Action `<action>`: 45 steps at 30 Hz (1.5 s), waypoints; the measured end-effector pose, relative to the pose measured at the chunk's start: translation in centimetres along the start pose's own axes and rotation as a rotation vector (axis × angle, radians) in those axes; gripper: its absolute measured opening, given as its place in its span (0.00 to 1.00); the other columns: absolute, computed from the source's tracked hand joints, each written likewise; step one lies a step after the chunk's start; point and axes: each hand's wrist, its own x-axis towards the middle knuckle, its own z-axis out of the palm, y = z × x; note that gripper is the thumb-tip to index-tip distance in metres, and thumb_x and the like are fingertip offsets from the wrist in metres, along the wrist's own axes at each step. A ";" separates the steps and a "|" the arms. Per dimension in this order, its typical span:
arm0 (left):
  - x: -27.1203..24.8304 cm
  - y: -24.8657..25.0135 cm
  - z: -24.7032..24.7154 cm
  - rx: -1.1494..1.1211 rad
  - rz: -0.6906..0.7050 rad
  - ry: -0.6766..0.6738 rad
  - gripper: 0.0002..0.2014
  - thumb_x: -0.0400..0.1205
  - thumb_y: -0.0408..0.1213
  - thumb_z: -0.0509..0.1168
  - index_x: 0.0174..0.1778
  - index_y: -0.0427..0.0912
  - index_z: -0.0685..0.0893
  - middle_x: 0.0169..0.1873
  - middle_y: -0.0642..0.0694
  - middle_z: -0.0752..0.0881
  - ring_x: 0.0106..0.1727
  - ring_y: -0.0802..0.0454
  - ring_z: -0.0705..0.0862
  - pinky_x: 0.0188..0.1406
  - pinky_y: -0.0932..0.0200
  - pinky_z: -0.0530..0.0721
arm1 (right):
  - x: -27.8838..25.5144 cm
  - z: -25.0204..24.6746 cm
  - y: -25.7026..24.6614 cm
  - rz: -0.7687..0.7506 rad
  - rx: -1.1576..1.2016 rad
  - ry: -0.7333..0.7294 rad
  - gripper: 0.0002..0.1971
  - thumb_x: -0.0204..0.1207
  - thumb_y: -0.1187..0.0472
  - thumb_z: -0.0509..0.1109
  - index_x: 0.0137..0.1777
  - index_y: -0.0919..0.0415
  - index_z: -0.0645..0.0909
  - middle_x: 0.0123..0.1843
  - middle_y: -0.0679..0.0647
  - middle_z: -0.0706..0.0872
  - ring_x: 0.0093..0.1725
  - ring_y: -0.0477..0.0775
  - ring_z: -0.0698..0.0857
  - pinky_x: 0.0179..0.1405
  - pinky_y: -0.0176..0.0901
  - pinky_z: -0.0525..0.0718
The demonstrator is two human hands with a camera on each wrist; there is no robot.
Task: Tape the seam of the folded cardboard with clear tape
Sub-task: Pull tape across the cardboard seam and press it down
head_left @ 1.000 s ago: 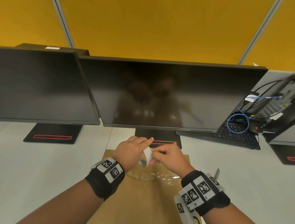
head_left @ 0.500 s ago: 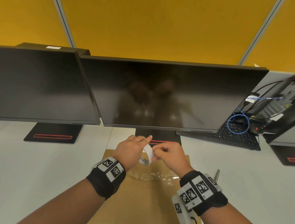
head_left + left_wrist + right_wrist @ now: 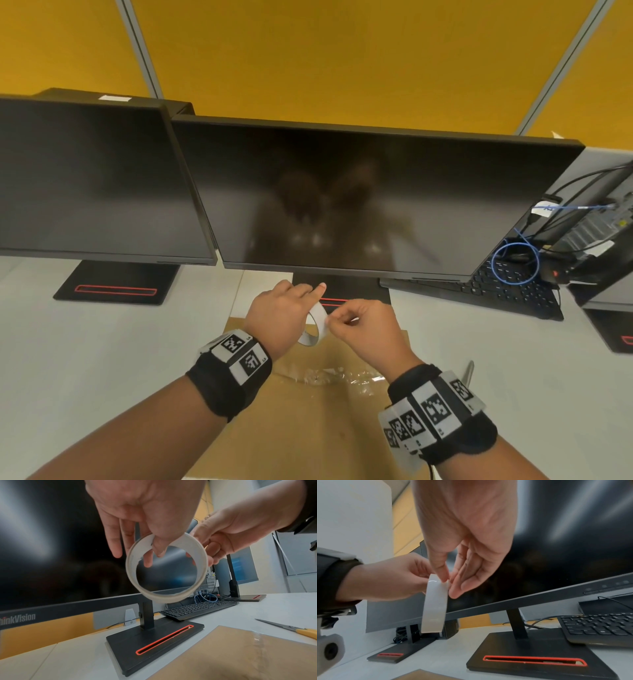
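Both hands are raised above the pale grey tabletop [image 3: 85, 359], in front of a dark monitor [image 3: 359, 205]; the left hand [image 3: 279, 317] grips the tape roll [image 3: 166, 568] at its upper rim, thumb inside the ring and fingers outside, so the roll hangs on edge between the two hands; the right hand [image 3: 364, 330] pinches at the roll's outer face with thumb and forefinger, its other fingers loosely curled. Directly beneath the hands and nearer the person lies the folded cardboard [image 3: 308, 428], flat on the tabletop; a wrinkled strip of clear tape [image 3: 339, 375] crosses it just below the wrists. To the right of the right hand, on the tabletop beside the cardboard, lie scissors [image 3: 291, 628] with yellow handles. Beyond the hands stands the monitor's black base [image 3: 536, 657] with a red-rimmed slot; a second dark monitor [image 3: 92, 178] stands off to the left of the left hand, on a like base [image 3: 116, 284]. Far to the right of the right hand a black keyboard [image 3: 496, 291] lies partly under the monitor's edge, with a looped blue cable [image 3: 515, 263] above it and a computer case [image 3: 603, 233] with dark cables behind. Behind everything runs a yellow partition wall [image 3: 342, 58] divided by grey metal strips.
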 end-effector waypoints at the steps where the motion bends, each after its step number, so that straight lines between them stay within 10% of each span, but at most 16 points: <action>1: 0.0 0.0 0.0 0.006 -0.002 0.001 0.29 0.86 0.38 0.55 0.82 0.53 0.52 0.76 0.51 0.70 0.73 0.49 0.69 0.64 0.57 0.77 | 0.0 0.0 -0.1 0.002 -0.013 0.012 0.04 0.74 0.60 0.74 0.40 0.55 0.90 0.36 0.45 0.88 0.39 0.41 0.84 0.41 0.25 0.80; 21: 0.1 0.5 1.0 -0.196 -0.079 0.024 0.26 0.87 0.38 0.52 0.81 0.55 0.56 0.73 0.53 0.72 0.74 0.52 0.66 0.69 0.59 0.75 | 0.7 0.9 0.2 -0.052 -0.158 -0.071 0.07 0.75 0.61 0.67 0.36 0.57 0.73 0.30 0.47 0.74 0.29 0.46 0.71 0.28 0.37 0.67; 32: 0.3 -1.5 0.8 -0.381 -0.204 0.105 0.24 0.86 0.38 0.52 0.79 0.56 0.63 0.71 0.52 0.76 0.71 0.53 0.70 0.71 0.61 0.70 | 0.6 -0.5 0.3 0.086 0.341 0.010 0.03 0.79 0.60 0.69 0.45 0.57 0.83 0.40 0.56 0.89 0.39 0.49 0.90 0.49 0.41 0.87; 45: 0.2 -0.1 0.5 -0.195 -0.154 0.014 0.25 0.87 0.40 0.51 0.82 0.52 0.56 0.74 0.51 0.71 0.75 0.51 0.66 0.71 0.59 0.71 | 0.7 0.6 -1.0 -0.127 -0.338 0.028 0.10 0.78 0.58 0.67 0.39 0.56 0.88 0.36 0.50 0.86 0.33 0.46 0.80 0.30 0.25 0.71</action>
